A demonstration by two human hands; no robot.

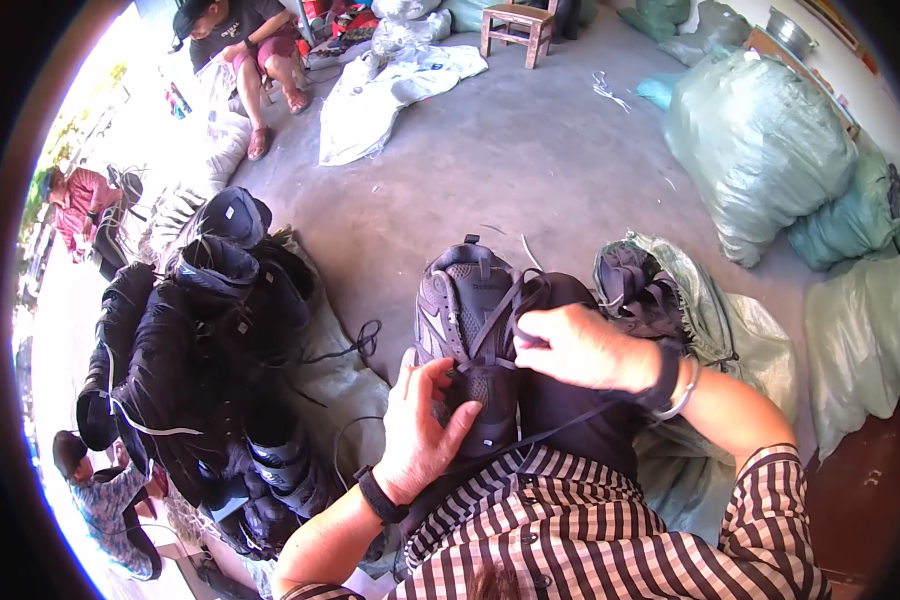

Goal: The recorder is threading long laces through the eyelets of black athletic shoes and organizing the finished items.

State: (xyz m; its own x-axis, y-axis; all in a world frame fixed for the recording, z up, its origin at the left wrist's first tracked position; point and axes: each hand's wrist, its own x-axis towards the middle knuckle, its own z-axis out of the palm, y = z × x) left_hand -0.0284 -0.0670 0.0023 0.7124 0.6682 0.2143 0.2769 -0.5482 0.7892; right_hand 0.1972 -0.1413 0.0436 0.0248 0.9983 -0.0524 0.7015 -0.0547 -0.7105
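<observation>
A dark grey sneaker [477,285] with pale side stripes rests on my lap, its laces partly threaded. My left hand [417,428] grips the near part of this shoe, fingers at the eyelets and thumb out along its other side. To the right of the shoe, my right hand [582,347] is closed in a pinch on the dark shoelace [503,312]. One long lace end trails across my lap below that hand. My right fingertips are partly hidden behind the hand.
A big heap of black shoes [175,340] stands at my left. More dark shoes [635,285] sit in an open woven sack [760,340] at my right. Stuffed pale green bags [755,145] line the right wall. Farther off are a wooden stool [518,30], a white sack [385,100] and a seated person [255,45].
</observation>
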